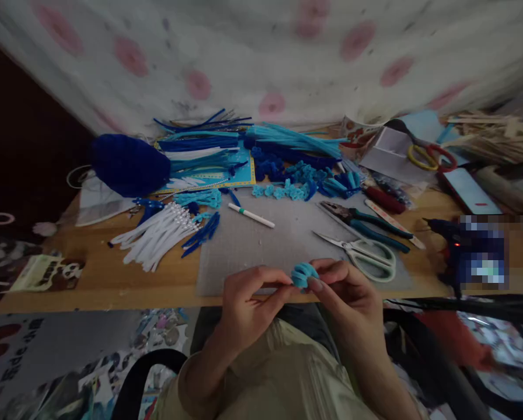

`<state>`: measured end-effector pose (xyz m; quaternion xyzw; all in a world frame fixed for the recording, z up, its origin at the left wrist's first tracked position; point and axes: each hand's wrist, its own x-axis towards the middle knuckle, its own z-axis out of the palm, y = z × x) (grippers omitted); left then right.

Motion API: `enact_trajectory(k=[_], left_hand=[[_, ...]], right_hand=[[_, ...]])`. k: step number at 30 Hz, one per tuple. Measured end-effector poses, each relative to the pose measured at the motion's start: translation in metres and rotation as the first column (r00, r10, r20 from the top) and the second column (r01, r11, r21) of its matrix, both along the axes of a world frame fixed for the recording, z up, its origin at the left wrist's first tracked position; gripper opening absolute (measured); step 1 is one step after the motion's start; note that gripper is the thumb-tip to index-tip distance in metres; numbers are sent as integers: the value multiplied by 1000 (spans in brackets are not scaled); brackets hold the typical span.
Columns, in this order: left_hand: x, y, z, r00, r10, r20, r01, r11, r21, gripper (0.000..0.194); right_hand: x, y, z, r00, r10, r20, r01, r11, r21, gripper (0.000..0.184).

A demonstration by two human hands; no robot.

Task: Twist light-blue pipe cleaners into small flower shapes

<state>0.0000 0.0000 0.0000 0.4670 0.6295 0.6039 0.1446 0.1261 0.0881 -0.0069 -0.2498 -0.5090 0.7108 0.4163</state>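
Between my two hands, at the table's front edge, is a small light-blue piece of bent pipe cleaner [304, 274] in several rounded loops. My right hand [347, 294] grips it between thumb and fingers. My left hand [255, 297] pinches at its left side with thumb and forefinger; the exact spot held there is too small to make out. Beyond the hands lies a grey mat [235, 256], with a white marker [251, 215] on it. White-handled scissors [370, 256] and dark-green-handled pliers [370, 224] rest to the right of my hands.
White pipe cleaners with pearl-like beads [156, 236] lie left. Blue pipe cleaner bundles [292, 140] and light-blue flower shapes [283, 189] are at the back. A dark-blue fluffy ball [130, 165] sits back left. On the right are a glue gun [449, 233] and a phone [470, 191].
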Motion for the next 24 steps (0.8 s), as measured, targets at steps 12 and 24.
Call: enact_trajectory(k=[12,24], left_hand=[[7,15,0,632,-86,770,123,992,10,34],[22,24,-8,174,-179,968,111,981,162,20]], right_hand=[[-1,-1,-3,999,37,-33,-36,998,55,14],[2,6,-14,997,16,75,-48,891,452,17]])
